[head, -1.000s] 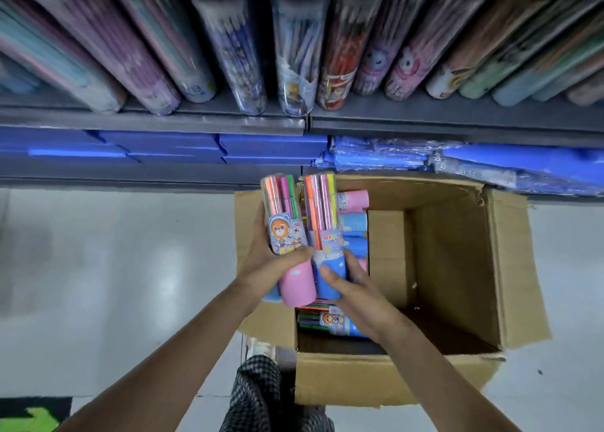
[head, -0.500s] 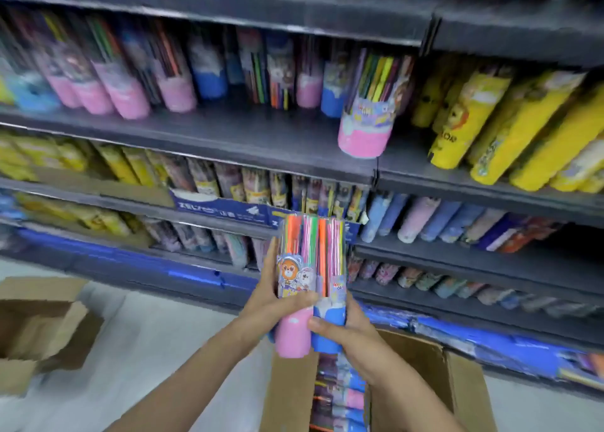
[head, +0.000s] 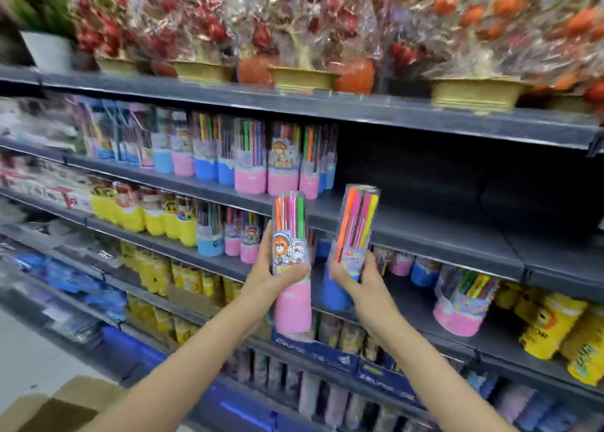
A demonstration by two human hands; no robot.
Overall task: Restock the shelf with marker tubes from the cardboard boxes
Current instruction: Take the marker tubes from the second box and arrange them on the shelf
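My left hand (head: 271, 276) grips a clear marker tube with a pink base (head: 291, 268), held upright in front of the shelves. My right hand (head: 358, 284) grips a second tube with a blue base (head: 351, 245), tilted a little to the right. The two tubes are apart. Behind them runs the dark shelf (head: 425, 232), where a row of pink- and blue-based marker tubes (head: 251, 163) stands on its left part. The shelf's right part is bare. A flap of a cardboard box (head: 62, 405) shows at the bottom left on the floor.
Wrapped red and orange flower pots (head: 300, 75) line the top shelf. Yellow tubes (head: 140, 216) and more marker tubes (head: 228, 238) stand one shelf below. A large pink-based tub (head: 461, 310) and yellow packs (head: 549, 330) sit at the right.
My view has risen from the box to the upper shelves. Both hands lifted the tubes and drew them apart; the blue one now tilts right.
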